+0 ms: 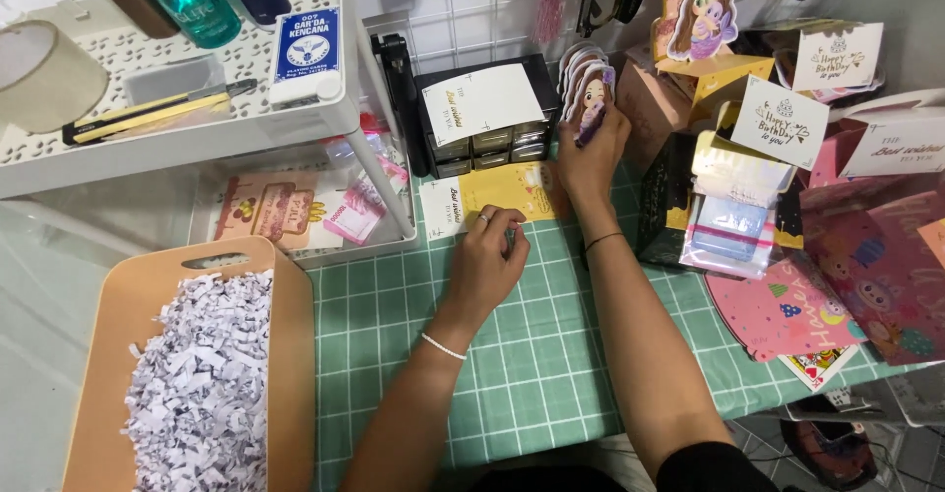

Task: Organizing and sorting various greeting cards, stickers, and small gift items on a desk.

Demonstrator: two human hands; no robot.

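Right hand (591,148): upper centre, fingers pinched on a scalloped die-cut paper girl card (589,93).
Left hand (487,261): centre, curled knuckles-down on the green grid mat (532,354), touching a flat yellow card (507,189).
Drawer box (487,148): small, black, just behind.
Peach bin (118,354): lower left, full of crinkled white paper shreds (202,394).

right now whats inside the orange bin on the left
The orange bin holds a heap of white shredded paper. Anything beneath the shreds is covered.

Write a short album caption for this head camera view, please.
Right hand grips a stack of girl-shaped cutout cards while the left hand rests on the green checked mat.
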